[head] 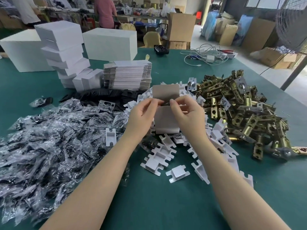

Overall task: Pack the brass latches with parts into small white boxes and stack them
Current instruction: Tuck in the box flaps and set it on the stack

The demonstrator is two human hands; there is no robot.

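Both hands met at the mouth of one small white cardboard box (167, 121), which stood upright on the green felt tabletop (166, 205) in the middle of the clutter, its long axis running top to bottom and its lid flap (165, 93) standing open away from the person. The left hand (141, 116) came in from the left and the right hand (186, 113) from the right, each about equally near the opening; the box's body lay just below and between them. The fingers (153, 101) of the left hand were curled and pinched at the box's upper edge, and those of the right pinched the same rim from the other side, with something dark between them that was likely a part going in, though it was too hidden to name.

By count: one box in hand, one leaning stack of closed white boxes (66, 53) at far left, one pile of flat unfolded box blanks (127, 75) behind. The brass tubular latches (240, 110) lay in a single heap to the right, well beyond counting, nearest the right hand. Clear plastic bags of dark screws (54, 135) spread in one large heap to the left, also uncountable. White plastic notched inserts (177, 174) were scattered around the box, some dozens at least
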